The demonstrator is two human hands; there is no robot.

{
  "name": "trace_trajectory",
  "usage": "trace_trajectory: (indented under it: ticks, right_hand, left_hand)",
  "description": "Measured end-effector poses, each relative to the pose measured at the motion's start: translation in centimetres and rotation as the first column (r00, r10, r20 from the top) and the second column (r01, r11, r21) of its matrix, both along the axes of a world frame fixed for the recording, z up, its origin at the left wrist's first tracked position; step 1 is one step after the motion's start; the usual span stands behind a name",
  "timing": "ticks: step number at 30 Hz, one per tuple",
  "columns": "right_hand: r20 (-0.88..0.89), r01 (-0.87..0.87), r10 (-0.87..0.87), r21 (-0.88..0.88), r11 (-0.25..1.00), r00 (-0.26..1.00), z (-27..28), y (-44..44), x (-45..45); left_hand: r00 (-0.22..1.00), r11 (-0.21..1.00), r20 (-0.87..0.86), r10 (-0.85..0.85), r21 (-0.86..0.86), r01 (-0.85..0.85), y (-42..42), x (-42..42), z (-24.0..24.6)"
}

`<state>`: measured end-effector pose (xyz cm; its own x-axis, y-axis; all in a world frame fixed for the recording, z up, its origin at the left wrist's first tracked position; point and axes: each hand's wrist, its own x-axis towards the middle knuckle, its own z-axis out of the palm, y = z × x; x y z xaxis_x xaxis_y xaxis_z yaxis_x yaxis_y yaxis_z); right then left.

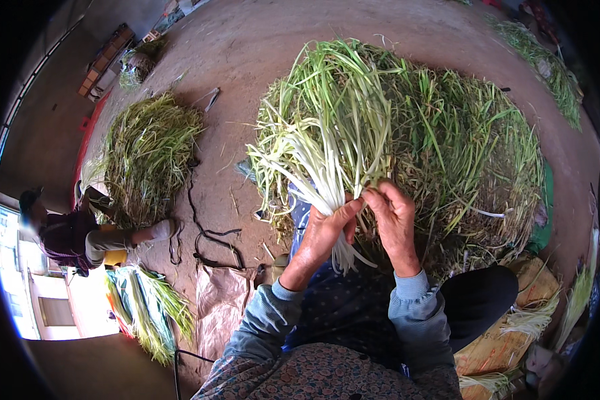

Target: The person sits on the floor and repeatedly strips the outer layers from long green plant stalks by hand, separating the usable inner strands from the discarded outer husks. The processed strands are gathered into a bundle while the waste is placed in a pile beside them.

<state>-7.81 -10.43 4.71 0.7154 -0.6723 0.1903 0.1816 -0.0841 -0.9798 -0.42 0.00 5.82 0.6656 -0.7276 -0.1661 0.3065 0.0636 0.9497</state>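
Observation:
My left hand (325, 230) is wrapped around a bunch of leafy allium stalks (325, 165). The bunch's white stems fan away from my fist towards green leaves, and its pale root ends (347, 255) hang below. Close beside the left thumb, my right hand (394, 220) pinches a thin greenish stalk (375, 176) between thumb and fingertips; its far end is lost among the leaves. Directly beyond both hands lies a large heap of green and yellowing stalks (450, 135). A dark dotted cloth (350, 305) covers my lap.
At left a seated person (75, 235) handles stalks beside another heap (147, 155). Black cord (195, 200) trails over the dirt floor. Sorted stalks (142, 305) lie on sheeting near a brown sack (222, 305). White-stemmed bunches (530, 317) rest on a yellowish sack (500, 345) at right.

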Motion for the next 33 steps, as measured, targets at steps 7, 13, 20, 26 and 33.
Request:
trace_trajectory:
  ticks: [7, 13, 20, 26, 33]
  right_hand:
    - [-0.069, 0.314, -0.307, 0.223, 0.923, 0.949, -4.3, -2.4, -5.9]
    - [-0.399, 0.444, -0.74, -0.611, 0.655, 0.541, -11.1, -9.4, -14.3]
    - [-0.198, 0.024, -0.206, -0.665, 0.747, 0.958, -0.4, 0.5, -3.4]
    - [-0.352, -0.475, 0.392, -0.192, 0.859, 0.85, -2.2, 1.4, -1.6]
    - [-0.454, -0.027, 0.026, 0.004, 1.0, 0.89, -5.7, -4.4, -11.1]
  left_hand:
    - [0.954, 0.981, -0.299, 0.019, -0.179, -0.076, 1.5, 1.6, -0.7]
    - [0.914, 0.928, -0.405, 0.032, -0.328, -0.178, 5.3, 5.3, -1.7]
    - [0.856, 0.942, -0.491, 0.162, -0.181, -0.282, 4.9, 4.7, -1.0]
    - [0.871, 0.949, -0.492, 0.002, -0.274, -0.157, 5.0, 5.5, -0.6]
    - [0.905, 0.842, -0.425, -0.016, -0.494, -0.217, 7.4, 10.3, -1.2]
